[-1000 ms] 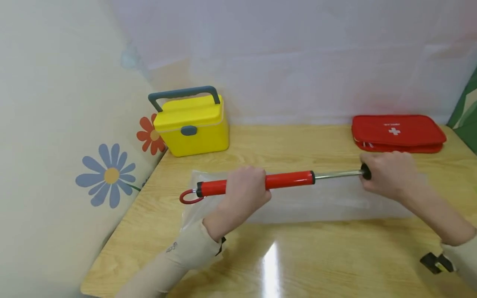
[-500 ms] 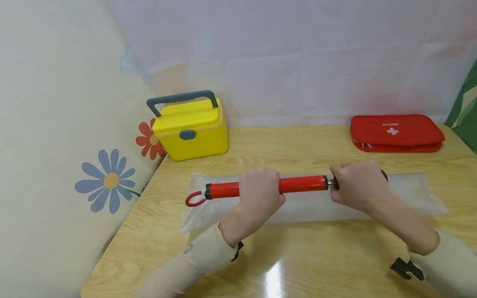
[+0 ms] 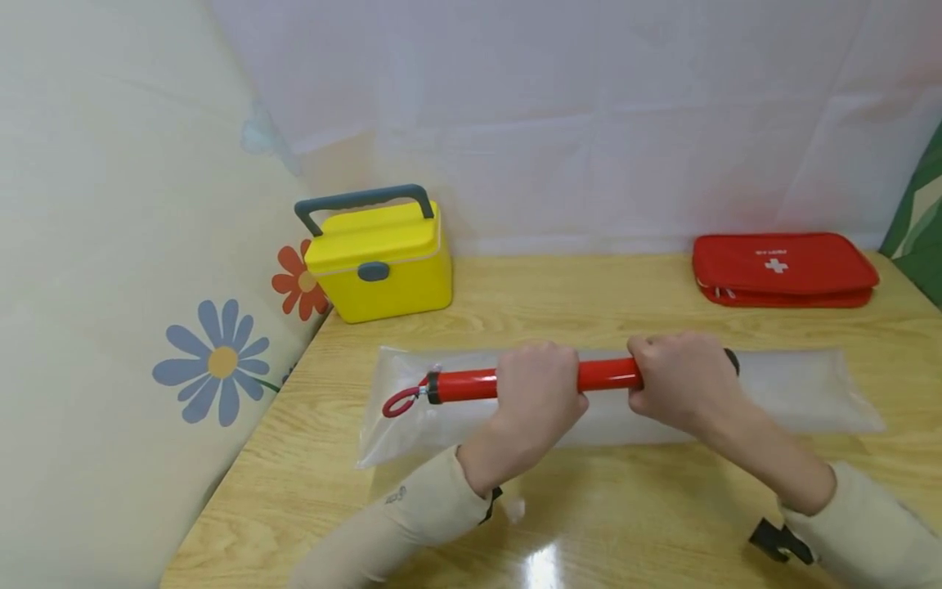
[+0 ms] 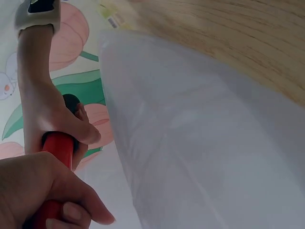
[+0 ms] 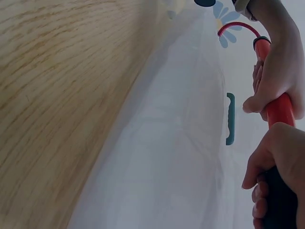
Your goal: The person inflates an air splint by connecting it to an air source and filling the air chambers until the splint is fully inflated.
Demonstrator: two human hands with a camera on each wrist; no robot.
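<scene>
A red hand pump [image 3: 467, 384] is held level across the table. My left hand [image 3: 540, 393] grips the middle of its barrel. Curled round the black handle [image 5: 279, 200] at the other end is my right hand [image 3: 680, 380], which hides most of it in the head view. The handle sits right up at the barrel, with no metal rod showing. A short red hose [image 3: 401, 402] loops from the pump's left tip. Behind and below the pump lies a long, clear plastic bag [image 3: 795, 393], which looks puffed up in both wrist views.
At the back left stands a yellow box [image 3: 390, 286] with a grey carry handle. A red first-aid pouch [image 3: 787, 270] lies at the back right. Flower-painted wall [image 3: 96, 327] borders the wooden table [image 3: 294, 507] on the left.
My right hand has pushed leftward, taking the pump's metal rod fully into the barrel. My left hand and the barrel have shifted right and slightly nearer.
</scene>
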